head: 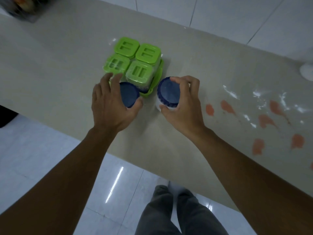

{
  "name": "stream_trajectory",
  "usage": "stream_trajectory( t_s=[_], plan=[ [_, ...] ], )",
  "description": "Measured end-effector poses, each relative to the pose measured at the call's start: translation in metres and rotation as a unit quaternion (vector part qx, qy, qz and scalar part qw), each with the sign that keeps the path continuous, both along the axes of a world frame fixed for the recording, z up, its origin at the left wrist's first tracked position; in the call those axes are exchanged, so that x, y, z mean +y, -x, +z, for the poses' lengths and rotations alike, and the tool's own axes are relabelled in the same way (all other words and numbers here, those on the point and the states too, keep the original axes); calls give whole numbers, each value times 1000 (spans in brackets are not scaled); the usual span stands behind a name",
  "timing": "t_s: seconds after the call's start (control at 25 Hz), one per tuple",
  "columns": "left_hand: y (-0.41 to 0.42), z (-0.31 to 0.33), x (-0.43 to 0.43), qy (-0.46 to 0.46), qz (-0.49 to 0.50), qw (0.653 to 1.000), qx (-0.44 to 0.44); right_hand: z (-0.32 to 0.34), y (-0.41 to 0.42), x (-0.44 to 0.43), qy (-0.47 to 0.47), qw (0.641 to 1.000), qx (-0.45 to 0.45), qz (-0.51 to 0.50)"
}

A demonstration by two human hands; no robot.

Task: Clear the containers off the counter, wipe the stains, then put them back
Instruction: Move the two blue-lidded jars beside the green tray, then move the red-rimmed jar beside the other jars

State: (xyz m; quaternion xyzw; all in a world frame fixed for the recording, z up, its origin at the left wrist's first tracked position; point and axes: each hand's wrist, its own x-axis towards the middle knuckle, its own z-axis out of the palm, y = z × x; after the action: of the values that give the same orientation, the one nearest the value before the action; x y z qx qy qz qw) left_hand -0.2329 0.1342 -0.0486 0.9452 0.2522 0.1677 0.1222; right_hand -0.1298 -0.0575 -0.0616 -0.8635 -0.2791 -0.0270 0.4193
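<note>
With the left hand (pixel 108 106) gripping the left jar (pixel 129 95) and the right hand (pixel 184 109) gripping the right jar (pixel 169 92), both beside the green-lidded containers (pixel 133 65), we judged it best to seat them upright on the counter (pixel 50 65), well apart from the stains (pixel 227 107).

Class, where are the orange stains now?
In the head view, the stains lie on the counter, right of the right hand and its jar.

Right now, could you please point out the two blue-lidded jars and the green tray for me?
Left blue-lidded jar (pixel 129 95): head view, middle of its blue lid.
Right blue-lidded jar (pixel 168 92): head view, middle of its blue lid.
Green tray (pixel 158 77): head view, on its bare right rim.
</note>
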Motion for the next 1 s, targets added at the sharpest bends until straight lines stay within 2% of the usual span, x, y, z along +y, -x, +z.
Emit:
stream_trajectory(
  t_s=[0.28,0.56,0.72,0.84,1.0],
  plan=[
    [-44,-6,12,-38,-76,994,65,-4,-4,10,41,999,-9,12],
    [-47,2,11,-20,-72,992,101,-9,-8,16,77,995,-23,54],
    [-72,25,-8,-8,-83,993,89,3,-19,-11,79,993,-11,88],
    [-108,36,-39,-10,-126,989,76,9,-32,-51,81,995,6,59],
    [-171,36,-105,-18,-215,973,76,9,-64,-122,97,995,12,-33]
  ],
)
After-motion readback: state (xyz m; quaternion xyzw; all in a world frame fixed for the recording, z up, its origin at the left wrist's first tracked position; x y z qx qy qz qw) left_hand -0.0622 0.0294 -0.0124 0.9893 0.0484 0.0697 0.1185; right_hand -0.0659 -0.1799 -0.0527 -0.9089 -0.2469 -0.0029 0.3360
